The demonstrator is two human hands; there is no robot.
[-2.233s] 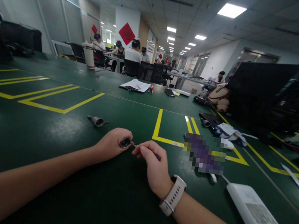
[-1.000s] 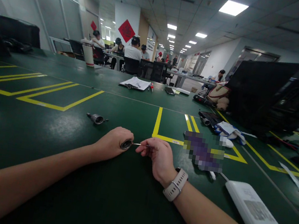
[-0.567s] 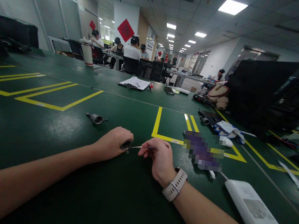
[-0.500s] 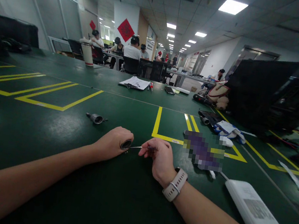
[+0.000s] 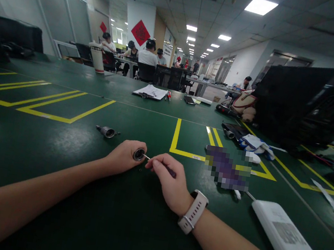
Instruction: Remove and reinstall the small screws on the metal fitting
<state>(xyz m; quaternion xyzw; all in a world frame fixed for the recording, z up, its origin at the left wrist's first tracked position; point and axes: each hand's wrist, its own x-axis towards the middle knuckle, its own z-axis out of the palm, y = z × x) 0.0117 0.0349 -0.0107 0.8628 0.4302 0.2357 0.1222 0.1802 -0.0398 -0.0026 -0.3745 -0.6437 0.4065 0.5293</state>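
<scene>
My left hand is wrapped round a hollow metal cylinder, its dark round opening turned toward me and to the right. In my right hand is a screwdriver with a dark handle and a thin metal shaft. The shaft reaches left to the cylinder's opening; how far in its tip sits I cannot tell. Just below the cylinder, a tiny ring-like piece lies on the green table. A similar metal cylinder part with protruding ends rests beyond my left hand.
Yellow tape marks the green table. To the right are a blurred purple object, a white power strip, gloves and a black case. Farther back are a clipboard with papers and a cup.
My right hand has moved left and turned, bringing the screwdriver's shaft up to the cylinder's opening and its handle into view. My left hand has shifted slightly left and tilted the opening toward me.
</scene>
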